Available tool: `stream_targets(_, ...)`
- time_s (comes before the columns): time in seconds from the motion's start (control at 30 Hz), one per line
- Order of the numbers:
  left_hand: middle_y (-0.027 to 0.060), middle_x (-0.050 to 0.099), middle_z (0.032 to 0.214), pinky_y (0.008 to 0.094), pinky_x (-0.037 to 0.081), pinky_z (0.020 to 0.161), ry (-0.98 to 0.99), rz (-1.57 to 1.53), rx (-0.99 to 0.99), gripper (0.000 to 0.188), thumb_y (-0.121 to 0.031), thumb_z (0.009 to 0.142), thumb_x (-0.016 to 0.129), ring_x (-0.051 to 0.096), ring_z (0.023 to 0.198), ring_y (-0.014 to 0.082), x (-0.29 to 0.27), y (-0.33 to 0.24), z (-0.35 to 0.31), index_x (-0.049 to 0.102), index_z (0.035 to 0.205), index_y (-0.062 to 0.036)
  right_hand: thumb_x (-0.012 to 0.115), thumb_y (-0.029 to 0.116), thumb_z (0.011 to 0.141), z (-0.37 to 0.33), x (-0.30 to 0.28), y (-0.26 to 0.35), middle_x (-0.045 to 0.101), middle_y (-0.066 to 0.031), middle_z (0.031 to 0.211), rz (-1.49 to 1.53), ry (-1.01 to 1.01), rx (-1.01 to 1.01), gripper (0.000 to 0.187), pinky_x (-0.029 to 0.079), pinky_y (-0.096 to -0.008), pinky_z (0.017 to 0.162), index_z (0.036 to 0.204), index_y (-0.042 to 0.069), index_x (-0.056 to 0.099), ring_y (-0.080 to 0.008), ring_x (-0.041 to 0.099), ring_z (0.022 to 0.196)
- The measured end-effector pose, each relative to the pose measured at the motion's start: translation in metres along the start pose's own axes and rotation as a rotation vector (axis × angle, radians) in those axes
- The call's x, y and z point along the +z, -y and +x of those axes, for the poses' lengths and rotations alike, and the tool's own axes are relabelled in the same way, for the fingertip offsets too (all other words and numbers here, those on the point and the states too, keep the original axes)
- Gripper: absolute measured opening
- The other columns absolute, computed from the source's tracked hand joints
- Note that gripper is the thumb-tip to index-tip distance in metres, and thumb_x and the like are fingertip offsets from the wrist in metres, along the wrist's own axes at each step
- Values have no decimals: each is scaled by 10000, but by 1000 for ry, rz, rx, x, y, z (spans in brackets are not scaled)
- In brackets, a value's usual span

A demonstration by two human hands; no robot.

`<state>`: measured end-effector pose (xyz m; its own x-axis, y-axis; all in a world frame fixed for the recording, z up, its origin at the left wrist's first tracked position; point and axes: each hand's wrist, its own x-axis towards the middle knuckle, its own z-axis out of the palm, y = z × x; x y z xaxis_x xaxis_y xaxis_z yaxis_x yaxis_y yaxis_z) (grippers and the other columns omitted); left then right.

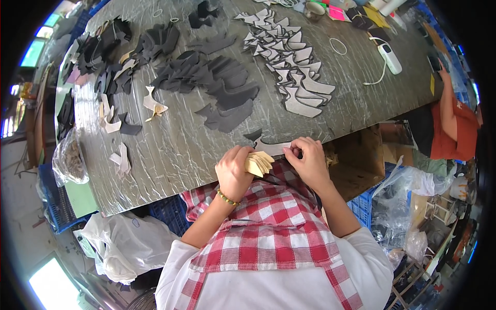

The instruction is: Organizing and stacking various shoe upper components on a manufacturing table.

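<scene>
My left hand [233, 169] is closed round a small stack of pale yellow cut pieces [259, 164], whose ends fan out toward the right. My right hand [311, 161] pinches the right end of a curved light-grey cut piece [273, 149] at the table's near edge. The other end of that piece reaches my left hand, with a dark pointed tip [253, 135] just beyond it. Further off lie overlapping black cut pieces [227, 93] and, to their right, a long row of light-grey pieces with dark edges [293, 62].
The table [170, 155] has a wrinkled clear covering. A white device with a cable [390, 58] lies at the right, and more black pieces [106, 44] at the far left. Below the edge are a cardboard box [356, 165] and plastic bags [126, 245]. Another person [454, 124] stands at right.
</scene>
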<state>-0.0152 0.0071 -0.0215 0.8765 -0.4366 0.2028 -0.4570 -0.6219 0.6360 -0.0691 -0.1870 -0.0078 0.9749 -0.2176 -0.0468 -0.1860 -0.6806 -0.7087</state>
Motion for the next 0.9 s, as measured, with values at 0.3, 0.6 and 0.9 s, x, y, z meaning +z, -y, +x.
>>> stream_targets(0.3,68,548,710,358,464,585,-34,154,138,226,-116,693,693,576,658,261,-1,4,0,647,910,-75,752,237,745,8,-13,-3,544,-77,677,-208,104,91,290,403,-374,614,733,21,559,-244,544,688)
stream_targets(0.6,46,499,718,350,473,586,99,275,191,524,-130,733,676,574,665,218,-1,1,3,580,1248,-122,699,112,780,7,-8,0,516,-114,949,63,28,-105,212,417,-390,811,919,29,562,-303,528,900)
stream_targets(0.9,51,580,774,327,487,612,185,-632,-255,460,-57,803,661,598,657,168,-21,1,10,487,1229,-63,643,102,812,26,-15,-31,527,-109,906,9,-11,-221,129,394,-409,794,887,38,560,-309,518,938)
